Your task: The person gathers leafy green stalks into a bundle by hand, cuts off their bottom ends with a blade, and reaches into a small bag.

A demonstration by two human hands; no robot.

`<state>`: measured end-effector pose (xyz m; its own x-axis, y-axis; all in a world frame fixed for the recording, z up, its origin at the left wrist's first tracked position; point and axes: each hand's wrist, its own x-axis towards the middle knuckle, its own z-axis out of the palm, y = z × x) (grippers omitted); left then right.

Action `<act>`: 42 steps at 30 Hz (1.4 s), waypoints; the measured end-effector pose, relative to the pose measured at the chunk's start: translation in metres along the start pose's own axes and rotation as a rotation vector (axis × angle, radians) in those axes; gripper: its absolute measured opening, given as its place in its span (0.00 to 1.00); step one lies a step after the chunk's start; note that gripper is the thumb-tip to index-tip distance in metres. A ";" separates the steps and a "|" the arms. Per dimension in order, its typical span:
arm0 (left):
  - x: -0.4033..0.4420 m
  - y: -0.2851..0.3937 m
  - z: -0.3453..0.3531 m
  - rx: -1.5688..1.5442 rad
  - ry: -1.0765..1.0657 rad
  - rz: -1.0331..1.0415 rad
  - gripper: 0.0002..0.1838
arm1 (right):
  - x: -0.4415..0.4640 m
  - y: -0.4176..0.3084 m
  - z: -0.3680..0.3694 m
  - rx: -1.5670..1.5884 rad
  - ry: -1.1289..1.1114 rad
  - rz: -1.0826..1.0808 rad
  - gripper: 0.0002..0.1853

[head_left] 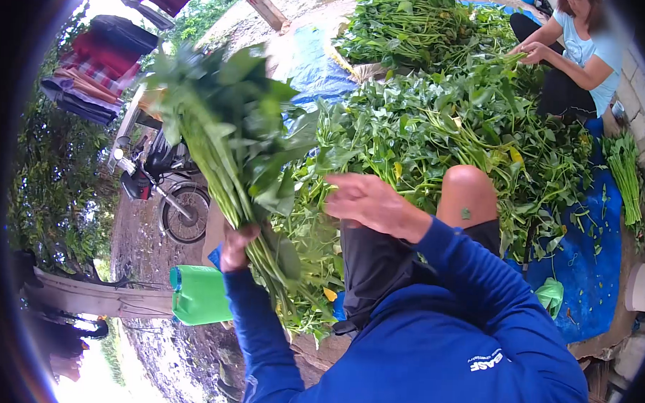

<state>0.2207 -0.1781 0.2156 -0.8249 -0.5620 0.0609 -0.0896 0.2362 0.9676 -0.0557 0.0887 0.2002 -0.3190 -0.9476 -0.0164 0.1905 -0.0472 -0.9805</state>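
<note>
A person in a blue long-sleeved shirt [431,354] grips a bundle of leafy green stems [221,152] in the left hand [238,245], the fingers clenched around the lower stalks. From that fist the stems rise at a slant, fanning above the fingers into a broad, blurred head of leaves, while the cut ends trail below the grip, across loose greens. The right hand [372,203] is released, its blurred fingers loosely extended toward the bundle; their tips are near the hanging leaves but apart from them. Just behind the right hand's wrist is a bare knee [469,192], a scrap of leaf [465,213] stuck to it.

Beyond the right fingertips spreads a large heap of greens [445,135], lying on a blue sheet [582,296] that shows well to the right of the hand. A light green plastic bag [548,297] sits on the sheet, and a neat bunch of stems [625,176] lies farther off at its edge. At the heap's far side, well apart from the right hand, a second person [590,58] in a light blue top handles stems. Just beside the left fist, on its outer side, is a green container [200,295]; beyond the fingers a motorcycle [171,171] is parked.
</note>
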 end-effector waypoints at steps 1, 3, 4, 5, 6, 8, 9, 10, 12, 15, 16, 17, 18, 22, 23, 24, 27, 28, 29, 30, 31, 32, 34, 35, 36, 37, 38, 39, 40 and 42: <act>0.009 0.035 0.015 0.173 0.040 0.038 0.35 | -0.007 0.010 -0.021 -0.225 -0.068 -0.044 0.17; 0.036 0.099 0.034 0.367 0.044 0.058 0.38 | -0.016 0.025 -0.043 -0.452 -0.123 -0.037 0.15; 0.052 0.114 0.040 0.385 -0.003 0.045 0.42 | -0.026 0.033 -0.049 -0.454 -0.098 0.018 0.14; 0.065 0.129 0.048 0.469 -0.003 0.035 0.43 | -0.034 0.035 -0.056 -0.453 -0.062 0.075 0.13; 0.078 0.148 0.061 0.590 -0.074 0.102 0.44 | -0.041 0.030 -0.061 -0.458 -0.041 -0.045 0.12; 0.112 0.165 0.082 0.924 -0.139 0.267 0.35 | -0.054 0.010 -0.057 -0.470 0.008 -0.277 0.12; 0.124 0.177 0.101 1.144 -0.139 0.285 0.37 | -0.064 -0.020 -0.056 -0.503 -0.048 -0.322 0.12; 0.136 0.180 0.120 1.246 -0.147 0.324 0.38 | -0.068 -0.035 -0.056 -0.564 -0.044 -0.439 0.12; 0.155 0.185 0.164 1.292 -0.243 0.475 0.38 | -0.076 -0.064 -0.061 -0.665 0.004 -0.594 0.12; 0.163 0.176 0.216 1.194 -0.388 0.721 0.39 | -0.086 -0.123 -0.073 -0.654 0.225 -0.669 0.12; 0.162 0.169 0.229 1.161 -0.410 0.770 0.39 | -0.084 -0.141 -0.080 -0.615 0.310 -0.733 0.12; 0.158 0.160 0.240 1.126 -0.430 0.809 0.38 | -0.080 -0.158 -0.088 -0.597 0.423 -0.780 0.13; 0.153 0.151 0.251 1.091 -0.445 0.843 0.38 | -0.076 -0.170 -0.094 -0.579 0.532 -0.825 0.15; 0.106 0.123 0.277 1.000 -0.414 0.912 0.32 | -0.075 -0.162 -0.094 -1.064 0.583 -0.705 0.21; 0.088 0.119 0.274 1.080 -0.430 0.867 0.27 | -0.081 -0.135 -0.082 -1.183 0.559 -0.574 0.22; 0.073 0.103 0.274 1.096 -0.378 0.890 0.24 | -0.086 -0.106 -0.072 -1.297 0.522 -0.445 0.23; 0.028 0.045 0.275 1.232 -0.317 0.832 0.14 | -0.098 -0.005 -0.058 -1.289 0.579 -0.351 0.21; 0.017 0.021 0.278 1.232 -0.323 0.828 0.14 | -0.101 0.024 -0.055 -1.271 0.591 -0.371 0.19; 0.007 0.000 0.281 1.243 -0.321 0.790 0.15 | -0.106 0.040 -0.051 -1.257 0.567 -0.344 0.18; -0.001 -0.012 0.283 1.256 -0.321 0.763 0.16 | -0.113 0.050 -0.046 -1.245 0.552 -0.321 0.16; -0.008 -0.014 0.284 1.258 -0.291 0.775 0.21 | -0.117 0.056 -0.045 -1.238 0.546 -0.299 0.14; -0.014 -0.010 0.287 1.213 -0.284 0.708 0.22 | -0.118 0.059 -0.046 -1.240 0.559 -0.341 0.14; -0.026 0.002 0.291 1.122 -0.267 0.579 0.23 | -0.121 0.061 -0.046 -1.243 0.589 -0.426 0.13; -0.034 0.000 0.288 1.134 -0.300 0.524 0.30 | -0.125 0.061 -0.043 -1.228 0.562 -0.387 0.15; -0.042 -0.004 0.287 1.072 -0.331 0.482 0.39 | -0.130 0.063 -0.042 -1.264 0.525 -0.407 0.19; -0.048 0.002 0.282 1.035 -0.349 0.455 0.39 | -0.138 0.060 -0.039 -1.306 0.453 -0.374 0.21; -0.050 0.011 0.277 0.995 -0.371 0.427 0.39 | -0.148 0.057 -0.035 -1.346 0.380 -0.335 0.22; -0.048 0.020 0.268 0.834 -0.372 0.354 0.37 | -0.156 0.056 -0.032 -1.344 0.342 -0.302 0.24; -0.045 0.030 0.256 0.672 -0.372 0.276 0.34 | -0.162 0.049 -0.027 -1.335 0.302 -0.240 0.24; -0.035 0.052 0.246 0.563 -0.135 0.203 0.21 | -0.169 0.026 -0.021 -1.323 0.219 -0.135 0.24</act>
<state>0.1074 0.0487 0.2032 -0.9164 -0.3655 0.1632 -0.1742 0.7313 0.6594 -0.0166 0.2539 0.1731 -0.4287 -0.8842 0.1854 -0.8459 0.3207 -0.4261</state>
